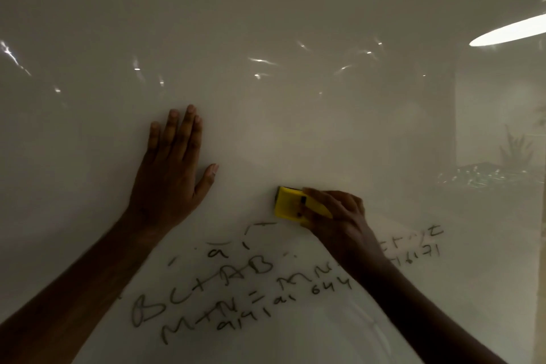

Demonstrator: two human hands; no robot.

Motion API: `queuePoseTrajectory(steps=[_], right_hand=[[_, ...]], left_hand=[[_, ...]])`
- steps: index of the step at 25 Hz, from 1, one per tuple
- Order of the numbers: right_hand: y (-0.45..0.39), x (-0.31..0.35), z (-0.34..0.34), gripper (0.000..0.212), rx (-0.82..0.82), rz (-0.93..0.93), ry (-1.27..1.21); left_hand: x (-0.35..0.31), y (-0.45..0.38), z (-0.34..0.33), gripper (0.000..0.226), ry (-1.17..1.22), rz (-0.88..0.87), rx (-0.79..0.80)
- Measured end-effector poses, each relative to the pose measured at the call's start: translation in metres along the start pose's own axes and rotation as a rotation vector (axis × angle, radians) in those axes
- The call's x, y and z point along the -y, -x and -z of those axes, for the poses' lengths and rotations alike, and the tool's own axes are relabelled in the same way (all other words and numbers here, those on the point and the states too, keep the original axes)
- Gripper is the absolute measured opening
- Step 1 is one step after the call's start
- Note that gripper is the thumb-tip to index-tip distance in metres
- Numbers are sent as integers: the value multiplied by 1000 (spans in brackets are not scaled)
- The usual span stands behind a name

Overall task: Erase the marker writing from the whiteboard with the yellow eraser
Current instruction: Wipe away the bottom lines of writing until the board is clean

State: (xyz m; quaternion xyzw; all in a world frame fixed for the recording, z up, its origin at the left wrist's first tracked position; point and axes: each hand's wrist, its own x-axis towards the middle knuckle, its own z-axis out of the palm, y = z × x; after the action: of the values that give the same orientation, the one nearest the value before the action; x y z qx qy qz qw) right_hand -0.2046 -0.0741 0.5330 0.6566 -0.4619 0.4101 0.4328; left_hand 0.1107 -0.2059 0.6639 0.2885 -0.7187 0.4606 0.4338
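The person stands close to a glossy whiteboard (295, 127) that fills the view. The left hand (171, 168) lies flat against the board, fingers (177, 133) straight and held together, pointing up, thumb spread to the right; it holds nothing. The right hand (334, 213) grips the yellow eraser (291, 204), fingers curled over its right end and upper face, thumb under its lower edge. The eraser is pressed against the board to the right of the left hand and a little lower, apart from it. Its long axis runs nearly level, dipping slightly toward the right; the free end points left, toward the left hand's thumb, and a dark strip shows along its top left edge where it meets the board. A small dark mark sits on the yellow face beside the fingertips.

The marker writing (206, 295) lies below the eraser, between the two forearms, in slanted rows rising to the right. Only faint broken strokes (257, 226) lie just under the eraser. More writing (419, 242) shows to the right of the right wrist. A bright lamp reflection (508, 31) streaks the board's upper right, and a dim plant reflection (517, 151) shows at the right edge.
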Motion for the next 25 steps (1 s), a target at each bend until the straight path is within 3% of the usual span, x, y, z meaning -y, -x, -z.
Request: queuePoseTrajectory(steps=[4,8,12,17,22,25], right_hand=[[19,36,-24,39,69,90,-60],[73,15,-9,51,199,227,41],[48,-5,8,38,126,73,53],[-19,26,-10,32,23,52,19],[44,56,-28,45,198,288,12],[55,34,-14,44,210,271,89]], left_hand=[[5,3,1,84,-20,-26,-6],[22,19,5,86,-14,5,-11],[28,27,3,85,-23,3,-9],[26,27,1,84,-27,7,-30],[34,29,3,85,-29,-24,-20],[43,39,6,86,-31,-5,-18]])
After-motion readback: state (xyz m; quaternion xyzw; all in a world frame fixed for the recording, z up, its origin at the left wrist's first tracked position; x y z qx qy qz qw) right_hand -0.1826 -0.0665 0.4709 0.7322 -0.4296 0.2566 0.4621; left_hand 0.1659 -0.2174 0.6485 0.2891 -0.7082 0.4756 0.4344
